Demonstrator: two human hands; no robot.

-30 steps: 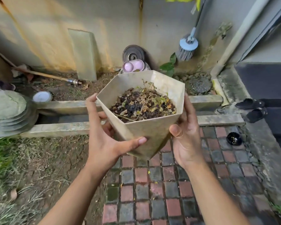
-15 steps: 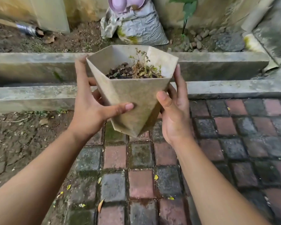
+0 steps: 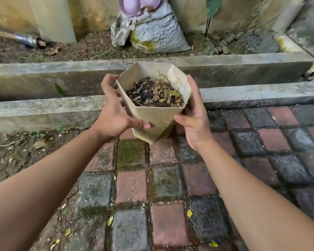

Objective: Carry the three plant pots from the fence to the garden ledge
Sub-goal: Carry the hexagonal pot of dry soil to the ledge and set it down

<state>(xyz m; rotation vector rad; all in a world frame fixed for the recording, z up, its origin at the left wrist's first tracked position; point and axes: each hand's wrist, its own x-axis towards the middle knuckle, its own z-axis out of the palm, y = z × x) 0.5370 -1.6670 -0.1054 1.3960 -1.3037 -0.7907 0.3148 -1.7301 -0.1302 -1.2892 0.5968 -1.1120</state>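
Observation:
A beige hexagonal plant pot [image 3: 157, 117], filled with dark soil and dry weeds, hangs in the air over the brick paving just in front of the near concrete ledge [image 3: 43, 110]. My left hand [image 3: 114, 115] grips its left side with the thumb across the front face. My right hand [image 3: 194, 118] cups its right side, fingers up along the rim. The pot's base is tilted toward me. No other pots are in view.
A second, higher concrete ledge [image 3: 62, 69] runs behind the near one with a channel between. Beyond lie bare soil, a crumpled grey sack [image 3: 156, 37] with a purple object on top, a small plant [image 3: 211, 8] and stones. Mossy red and grey pavers [image 3: 167, 183] lie below.
The pot has moved forward and lower toward the near ledge, both hands still on it. The view has tilted down, so the wall and brush are out of sight.

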